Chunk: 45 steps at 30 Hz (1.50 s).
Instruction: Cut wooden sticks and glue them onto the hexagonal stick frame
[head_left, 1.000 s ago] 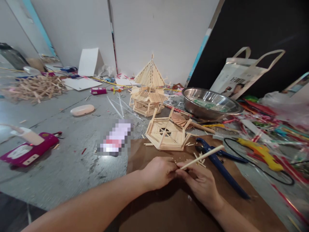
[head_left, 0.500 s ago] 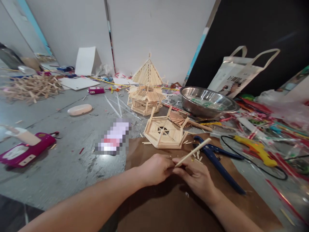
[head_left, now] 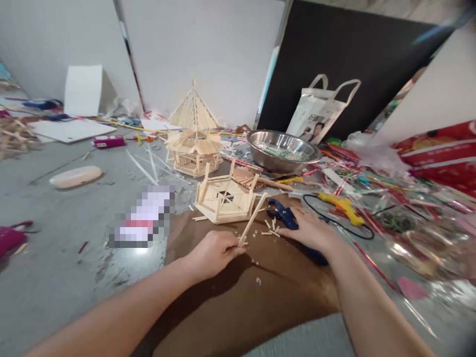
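Observation:
My left hand (head_left: 213,255) is closed, pinching a thin wooden stick (head_left: 253,218) that points up and away. Over the blue-handled cutter (head_left: 284,215) lies my right hand (head_left: 312,230), thumb spread from the fingers; its palm hides much of the tool. Short cut stick pieces (head_left: 273,228) are scattered by the right thumb. Just beyond both hands sits a hexagonal stick frame (head_left: 225,198) with small upright posts. Behind it stands a stick-built pavilion model (head_left: 195,144) with a pointed roof. A brown sheet (head_left: 230,297) lies beneath the hands.
A blurred-out phone (head_left: 143,215) and a white oval case (head_left: 76,177) lie to the left. At the back right are a steel bowl (head_left: 284,161) and a white bag (head_left: 316,114). A yellow glue gun (head_left: 342,206) with a black cord rests among clutter on the right.
My right hand has let go of the stick and moved right onto the cutter. The left hand keeps the stick, now more upright. The view has turned to the right.

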### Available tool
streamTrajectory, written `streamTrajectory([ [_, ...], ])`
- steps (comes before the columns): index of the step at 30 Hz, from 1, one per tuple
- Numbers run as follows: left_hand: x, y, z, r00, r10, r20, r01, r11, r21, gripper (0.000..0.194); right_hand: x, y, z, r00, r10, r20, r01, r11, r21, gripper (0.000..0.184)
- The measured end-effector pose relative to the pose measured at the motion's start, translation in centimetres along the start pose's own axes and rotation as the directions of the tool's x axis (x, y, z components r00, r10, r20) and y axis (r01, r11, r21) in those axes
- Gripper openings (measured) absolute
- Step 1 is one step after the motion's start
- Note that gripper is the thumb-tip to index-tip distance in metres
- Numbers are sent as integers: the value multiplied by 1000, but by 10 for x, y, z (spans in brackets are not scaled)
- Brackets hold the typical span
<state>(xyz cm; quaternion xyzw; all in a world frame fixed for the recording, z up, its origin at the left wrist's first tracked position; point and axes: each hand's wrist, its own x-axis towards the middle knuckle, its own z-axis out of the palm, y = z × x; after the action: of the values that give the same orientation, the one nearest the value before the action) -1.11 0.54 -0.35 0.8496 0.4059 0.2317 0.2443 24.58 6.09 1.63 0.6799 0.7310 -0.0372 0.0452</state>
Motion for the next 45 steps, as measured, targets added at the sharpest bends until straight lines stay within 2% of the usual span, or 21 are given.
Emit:
streamTrajectory([
  [4, 1, -3, 0, 994, -104, 28, 106, 991, -87, 34, 3, 8, 2, 988, 75, 133, -66, 995, -71, 83],
  [7, 1, -6, 0, 981, -186, 54, 193, 967, -166, 35, 6, 16, 1, 986, 33, 165, -18, 996, -87, 84],
  [9, 1, -7, -1, 977, -205, 59, 213, 956, -201, 34, 7, 18, 0, 993, -15, 119, 25, 996, -89, 79],
  [13, 0, -6, -2, 986, -167, 19, 167, 959, -230, 30, 6, 17, 2, 998, -61, 10, 62, 997, -55, 63],
  [18, 0, -7, -1, 987, -163, -9, 156, 960, -233, 25, 4, 20, 4, 992, -33, -123, 29, 999, -34, 56],
  [20, 1, -8, 0, 987, -160, 8, 157, 962, -225, 26, 2, 18, 2, 971, 3, -237, -10, 1000, -28, 56],
  [23, 2, -10, -1, 981, -189, 35, 192, 952, -238, 29, -4, 10, -2, 916, 42, -399, -26, 999, 45, 50],
  [26, 3, -9, -5, 970, -199, 141, 239, 896, -375, 29, -13, -3, -4, 895, -75, -440, 137, 984, 112, 47],
  [29, 1, -9, -13, 933, -104, 345, 312, 713, -627, 26, -21, -19, -4, 865, -282, -416, 369, 918, 145, 47],
  [30, 1, -9, -15, 917, -64, 394, 338, 649, -681, 25, -24, -25, -4, 851, -333, -406, 423, 893, 155, 47],
  [32, 0, -10, -20, 897, -13, 442, 363, 590, -721, 25, -27, -34, -4, 827, -409, -386, 497, 852, 164, 46],
  [38, -1, -11, -21, 855, 58, 516, 408, 539, -737, 26, -30, -47, -1, 805, -518, -289, 583, 781, 224, 42],
  [45, -1, -6, -20, 828, 66, 556, 431, 559, -708, 27, -35, -57, 2, 759, -593, -269, 651, 696, 303, 47],
])
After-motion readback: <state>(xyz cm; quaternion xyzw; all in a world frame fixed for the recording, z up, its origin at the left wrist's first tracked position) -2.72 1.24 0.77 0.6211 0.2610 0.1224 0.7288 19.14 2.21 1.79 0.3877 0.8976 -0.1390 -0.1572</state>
